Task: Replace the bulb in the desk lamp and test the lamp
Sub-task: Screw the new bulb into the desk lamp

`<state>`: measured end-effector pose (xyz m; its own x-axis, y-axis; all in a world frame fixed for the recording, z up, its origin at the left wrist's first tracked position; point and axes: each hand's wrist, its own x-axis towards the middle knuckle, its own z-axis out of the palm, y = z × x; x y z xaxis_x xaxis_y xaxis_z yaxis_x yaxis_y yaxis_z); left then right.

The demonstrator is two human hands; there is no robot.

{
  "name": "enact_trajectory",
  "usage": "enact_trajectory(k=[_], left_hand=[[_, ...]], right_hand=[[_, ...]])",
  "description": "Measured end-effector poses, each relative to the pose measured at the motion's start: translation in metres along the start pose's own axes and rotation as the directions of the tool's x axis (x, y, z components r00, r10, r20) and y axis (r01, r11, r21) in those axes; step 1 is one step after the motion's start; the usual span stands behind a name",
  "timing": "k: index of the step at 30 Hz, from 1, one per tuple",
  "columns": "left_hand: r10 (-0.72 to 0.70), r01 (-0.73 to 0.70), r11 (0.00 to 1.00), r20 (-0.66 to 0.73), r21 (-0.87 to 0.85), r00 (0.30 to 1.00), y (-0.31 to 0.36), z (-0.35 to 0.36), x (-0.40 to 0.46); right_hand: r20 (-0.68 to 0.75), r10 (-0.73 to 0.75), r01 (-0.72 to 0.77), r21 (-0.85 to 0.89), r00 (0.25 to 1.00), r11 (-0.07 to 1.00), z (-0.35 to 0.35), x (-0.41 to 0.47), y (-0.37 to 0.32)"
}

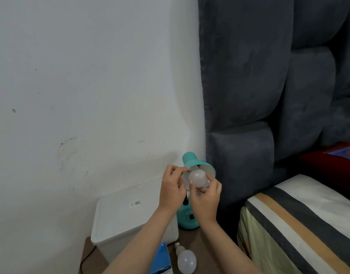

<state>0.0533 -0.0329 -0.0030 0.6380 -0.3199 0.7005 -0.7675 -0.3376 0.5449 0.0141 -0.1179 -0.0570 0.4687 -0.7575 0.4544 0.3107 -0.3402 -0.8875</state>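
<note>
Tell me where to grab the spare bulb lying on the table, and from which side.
Grip the spare bulb across its round white globe, coming from above. It lies on its side on the table, screw base pointing toward the white box, and the globe is its widest part. A blue carton crowds its left side.

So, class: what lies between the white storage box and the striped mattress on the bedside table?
In the head view, the teal desk lamp stands between the white box and the striped mattress, with a spare bulb lying nearer the camera.
</note>
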Motion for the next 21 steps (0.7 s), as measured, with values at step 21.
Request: enact_trajectory(k=[21], left_hand=[[-0.019, 0.019, 1.000, -0.016, 0.001, 1.000, -0.0001, 0.0022, -0.0021]], right_hand=[[0.013, 0.009, -0.009, 0.033, 1.000, 0.999, 0.0017, 0.0023, -0.0015]])
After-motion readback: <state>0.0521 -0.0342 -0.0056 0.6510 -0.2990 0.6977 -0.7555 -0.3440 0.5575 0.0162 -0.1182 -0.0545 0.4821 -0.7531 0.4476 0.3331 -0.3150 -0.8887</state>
